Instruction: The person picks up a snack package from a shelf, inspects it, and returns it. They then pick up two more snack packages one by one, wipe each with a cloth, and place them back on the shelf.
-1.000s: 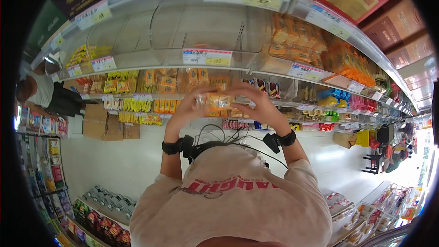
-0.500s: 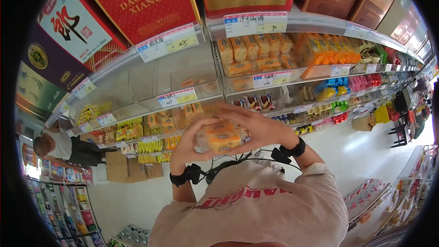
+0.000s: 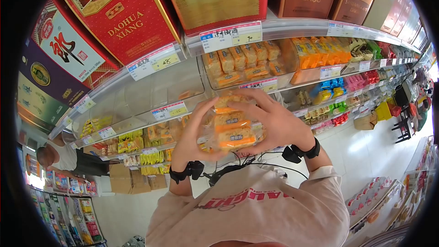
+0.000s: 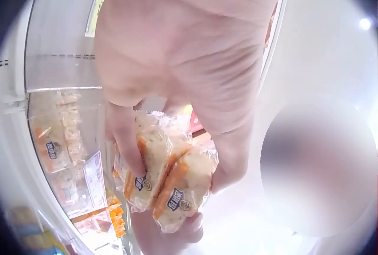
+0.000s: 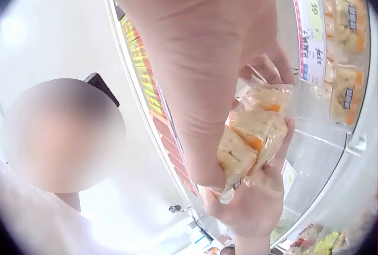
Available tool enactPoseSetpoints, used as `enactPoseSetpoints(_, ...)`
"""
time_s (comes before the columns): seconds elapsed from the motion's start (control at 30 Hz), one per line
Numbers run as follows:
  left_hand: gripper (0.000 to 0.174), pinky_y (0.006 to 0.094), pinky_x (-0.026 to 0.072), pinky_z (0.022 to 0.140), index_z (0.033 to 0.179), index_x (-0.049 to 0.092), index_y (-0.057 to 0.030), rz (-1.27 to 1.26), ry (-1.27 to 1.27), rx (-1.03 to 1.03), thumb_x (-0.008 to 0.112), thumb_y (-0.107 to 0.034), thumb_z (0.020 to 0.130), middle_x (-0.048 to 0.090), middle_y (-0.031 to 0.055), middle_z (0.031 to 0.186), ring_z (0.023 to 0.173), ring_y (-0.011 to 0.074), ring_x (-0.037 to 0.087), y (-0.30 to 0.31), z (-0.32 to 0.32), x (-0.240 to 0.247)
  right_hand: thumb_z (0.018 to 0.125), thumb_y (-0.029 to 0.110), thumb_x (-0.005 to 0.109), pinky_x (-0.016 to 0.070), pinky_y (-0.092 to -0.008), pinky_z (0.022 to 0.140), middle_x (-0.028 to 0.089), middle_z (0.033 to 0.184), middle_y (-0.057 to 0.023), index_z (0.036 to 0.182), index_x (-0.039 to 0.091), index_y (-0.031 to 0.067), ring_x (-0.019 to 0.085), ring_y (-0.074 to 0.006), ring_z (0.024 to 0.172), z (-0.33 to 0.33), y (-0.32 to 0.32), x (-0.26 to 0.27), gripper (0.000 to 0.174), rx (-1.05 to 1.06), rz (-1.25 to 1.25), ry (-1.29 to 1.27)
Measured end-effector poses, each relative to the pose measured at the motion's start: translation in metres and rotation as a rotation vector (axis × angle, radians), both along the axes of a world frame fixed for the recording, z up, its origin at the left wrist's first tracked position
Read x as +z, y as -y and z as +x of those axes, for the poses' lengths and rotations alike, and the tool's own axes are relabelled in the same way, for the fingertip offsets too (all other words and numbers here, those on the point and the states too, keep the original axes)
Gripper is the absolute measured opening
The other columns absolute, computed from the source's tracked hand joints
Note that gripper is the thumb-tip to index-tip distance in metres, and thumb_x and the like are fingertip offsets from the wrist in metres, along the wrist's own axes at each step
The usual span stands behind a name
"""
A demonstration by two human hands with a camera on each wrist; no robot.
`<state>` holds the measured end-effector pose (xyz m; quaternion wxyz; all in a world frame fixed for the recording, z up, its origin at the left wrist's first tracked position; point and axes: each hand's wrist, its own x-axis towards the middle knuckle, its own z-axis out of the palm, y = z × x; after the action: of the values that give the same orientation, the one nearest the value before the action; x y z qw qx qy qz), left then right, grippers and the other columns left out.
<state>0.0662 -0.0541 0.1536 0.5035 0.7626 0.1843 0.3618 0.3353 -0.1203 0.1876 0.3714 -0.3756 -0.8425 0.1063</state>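
Between both hands is a small stack of wrapped snack cakes in clear film with orange bands and blue lettering. My left hand grips the stack from the left side, and its fingers curl over the packs in the left wrist view. From the other side my right hand holds the same stack, thumb below and fingers across the upper packs. In the right wrist view, packs show between both hands. Just beyond the hands is a clear shelf bin with similar packs standing in a row.
Large red liquor boxes stand on the shelf above. A handwritten price tag hangs on the shelf edge left of the hands. Orange-wrapped snacks fill the bin to the right. Another person stands at the far left near cardboard boxes.
The head view has turned, bringing the liquor boxes into sight. Both hands have moved right along the shelf with the packs, near the filled bin; the packs now show more clearly.
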Motion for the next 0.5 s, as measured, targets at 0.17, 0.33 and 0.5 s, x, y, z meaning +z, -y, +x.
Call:
enactPoseSetpoints(0.17,0.099,0.0453,0.0357,0.121,0.155,0.05,-0.0082,0.385,-0.065,0.025,0.09,-0.015,0.065,0.04,0.0191,0.157,0.151,0.0327,0.039,-0.023,0.021,0.011,0.07,0.032,0.095,0.05,-0.0504,0.111,0.047,0.154,-0.0193,0.148,0.058,0.0138,0.053,-0.0422,0.137,0.02,-0.01,0.014,0.089,-0.048,0.104,-0.022)
enactPoseSetpoints(0.33,0.088,0.0439,0.0393,0.119,0.15,0.054,-0.0097,0.268,0.106,0.087,0.088,-0.012,0.069,0.042,0.0179,0.153,0.149,0.0326,0.042,-0.039,0.059,0.029,0.075,0.024,0.094,0.0496,-0.0485,0.113,0.046,0.157,-0.0167,0.142,0.065,0.0147,0.051,-0.0377,0.141,0.042,-0.037,0.018,0.074,-0.037,0.143,-0.161)
enactPoseSetpoints(0.5,0.084,0.0419,0.0427,0.116,0.147,0.056,-0.0099,0.35,0.076,0.167,0.088,-0.013,0.07,0.044,0.0157,0.149,0.143,0.0305,0.047,-0.054,0.078,0.039,0.078,0.018,0.092,0.0527,-0.045,0.109,0.05,0.151,-0.0138,0.138,0.069,0.0137,0.056,-0.0339,0.135,0.055,-0.043,0.008,0.064,-0.164,0.199,-0.216)
